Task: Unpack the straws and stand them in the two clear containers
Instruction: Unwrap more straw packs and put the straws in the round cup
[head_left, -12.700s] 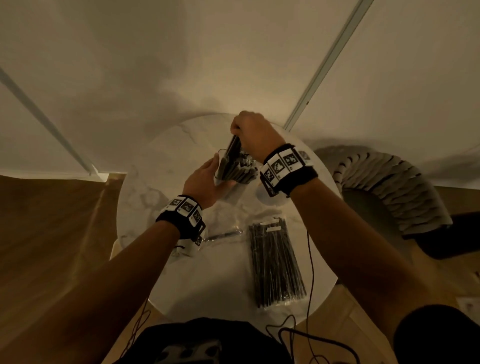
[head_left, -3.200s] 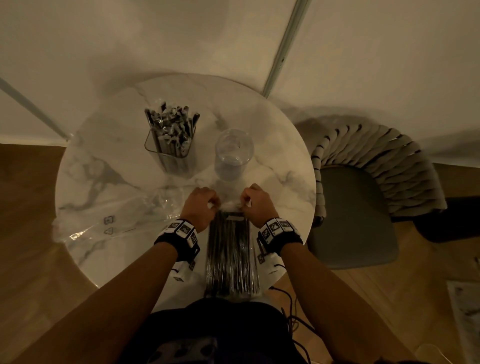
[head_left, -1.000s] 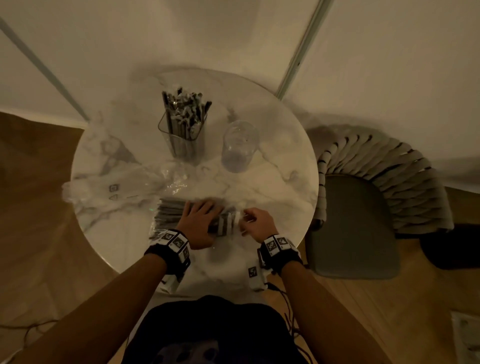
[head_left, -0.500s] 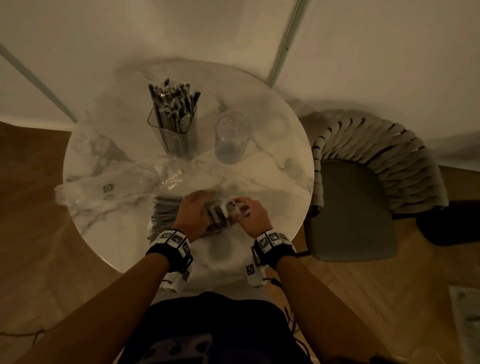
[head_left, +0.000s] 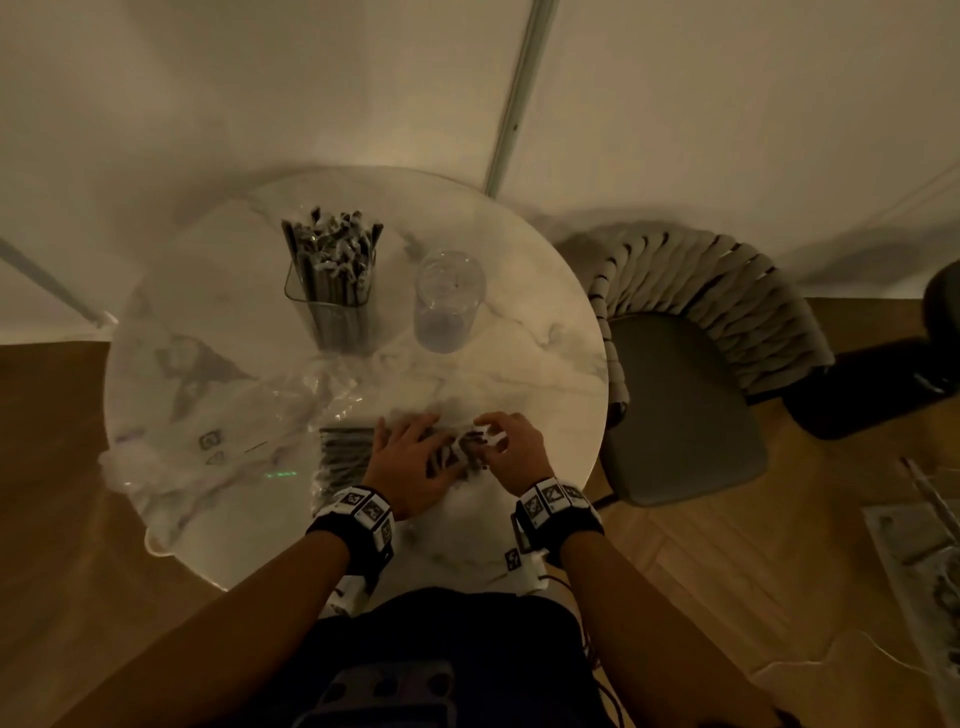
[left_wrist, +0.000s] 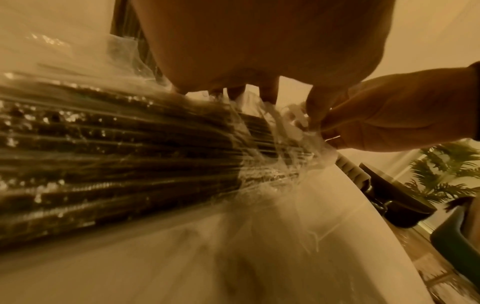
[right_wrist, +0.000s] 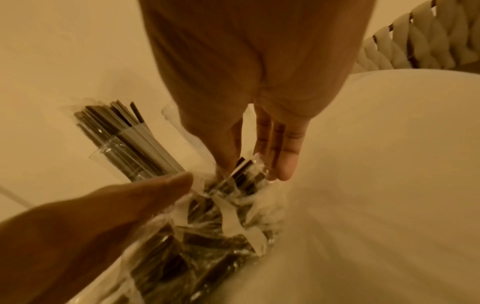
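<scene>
- Round, pale and marble-veined, the worktop (head_left: 519, 364) stands against a plain light wall, with wood floor on both sides.
- On the near part of the worktop lies the pack of straws (head_left: 345, 452), dark straws in clear wrap, lengthwise from left to right.
- Its right end is bunched and crinkled, with white label strips (right_wrist: 231, 218) across the wrap.
- Over the middle of the pack the left hand (head_left: 410, 467) lies flat, its fingers (head_left: 402, 428) spread and straight, pressing the pack down without curling round it.
- At the right end of the pack the right hand (head_left: 514, 449) works with bent fingers (left_wrist: 315, 109); thumb and fingertips pinch the gathered wrap, as the left wrist view shows.
- Farther back on the left, a square clear container (head_left: 332, 306) stands upright, packed with dark straws (head_left: 332, 244) that rise above its rim.
- Just to its right, apart from it, stands a round clear container (head_left: 447, 301), upright, with nothing visible inside.
- Between the square container and the pack, spreading to the worktop's left edge, lies a loose, crumpled clear bag (head_left: 208, 441) with small printed marks.
- Beside the worktop on the right stands a chair (head_left: 691, 374) with a woven light backrest and a grey seat.
- A green plant (left_wrist: 446, 174) shows in the left wrist view beyond the worktop's edge.
</scene>
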